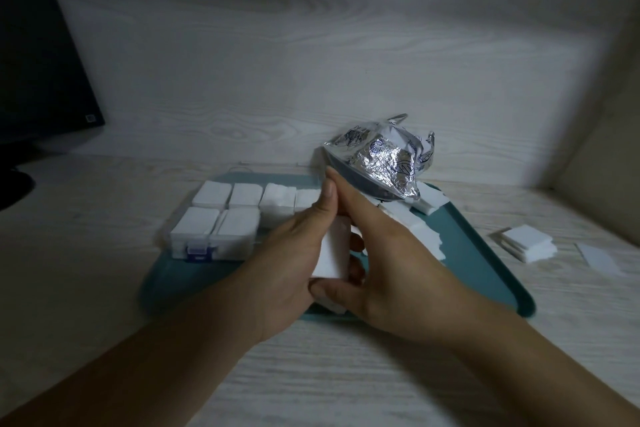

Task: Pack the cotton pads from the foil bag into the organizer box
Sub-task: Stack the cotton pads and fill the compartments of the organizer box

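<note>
Both hands squared one stack of cotton pads (pixel 333 250) above teal tray (pixel 485 253): left hand (pixel 294 253) and right hand (pixel 388 274) fingers curled round it, probably aligning for organizer box (pixel 221 218), mostly filled, left. Foil bag (pixel 381 159) behind, open; spare pads on worktop (pixel 415 374) right.

Organizer box (pixel 221 222) sits left on tray (pixel 485 253); foil bag (pixel 384 163) behind right, apparently over loose pads (pixel 412 222). Pad stack (pixel 526 243) right, off tray.

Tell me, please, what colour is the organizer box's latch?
Blue-purple, on the clear organizer box's latch, seen in the head view.
</note>
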